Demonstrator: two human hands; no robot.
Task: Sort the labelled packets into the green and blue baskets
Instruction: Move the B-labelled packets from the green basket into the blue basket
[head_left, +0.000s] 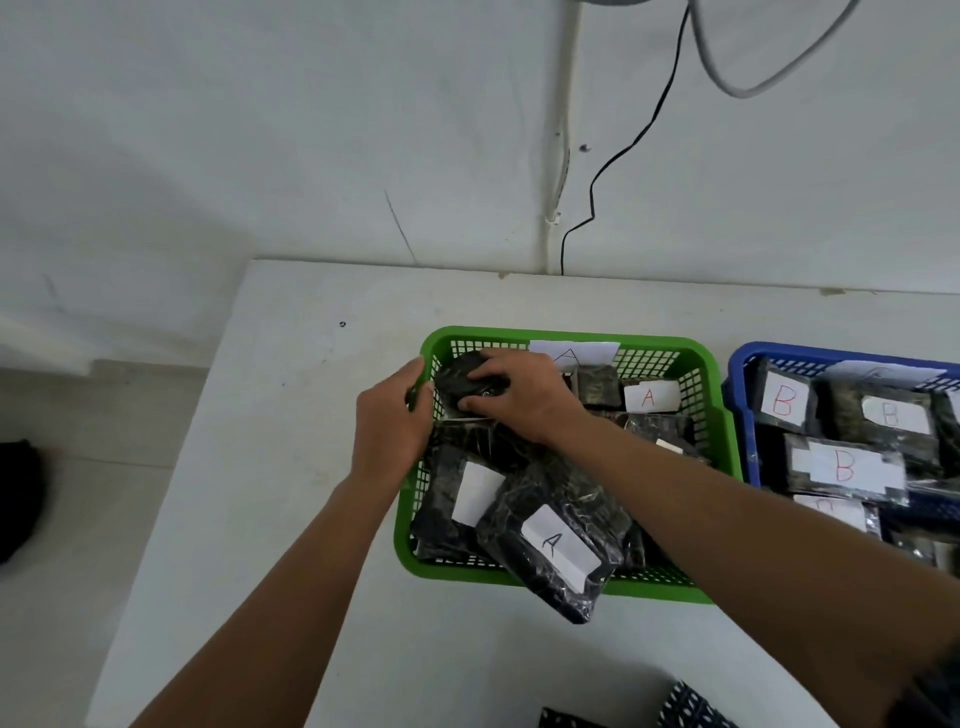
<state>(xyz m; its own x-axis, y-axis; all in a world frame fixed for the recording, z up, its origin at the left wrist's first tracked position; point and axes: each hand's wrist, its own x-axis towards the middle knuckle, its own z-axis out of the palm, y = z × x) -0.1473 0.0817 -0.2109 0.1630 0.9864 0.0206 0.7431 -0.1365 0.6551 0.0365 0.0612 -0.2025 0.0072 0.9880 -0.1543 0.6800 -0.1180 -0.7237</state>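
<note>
Two plastic lattice baskets on a white table (322, 467): one green rectangular basket (719, 431) at centre, one blue rectangular basket (737, 395) just beside it on the right, cut off by the frame edge.

Green basket: a white paper card (574, 353) marked "A" leans on the far wall. About six dark plastic-wrapped packets visible inside, exact count unclear under the arms. Readable labels: a white label with a red "A" (649, 397) at the far right, and a black "A" on the big dark glossy packet (550, 551) that hangs over the near rim. Another packet (447, 499) at the near left has a white label, writing not legible.

Blue basket: three packets with a red or faint "B": far-left packet (784, 402), middle packet (891, 415), wide packet (844, 465). More packets lie below, labels partly hidden.

Both hands work in the far-left corner of the green basket. Left hand (389, 415) sits at the basket's left wall, fingers curled around the wall's edge. Right hand (519, 397) presses from above, fingers wrapped on a small dark wrapped packet (457, 376); its label is not visible.

A black cable (623, 156) and a grey cable (727, 78) hang on the white wall (260, 130).
</note>
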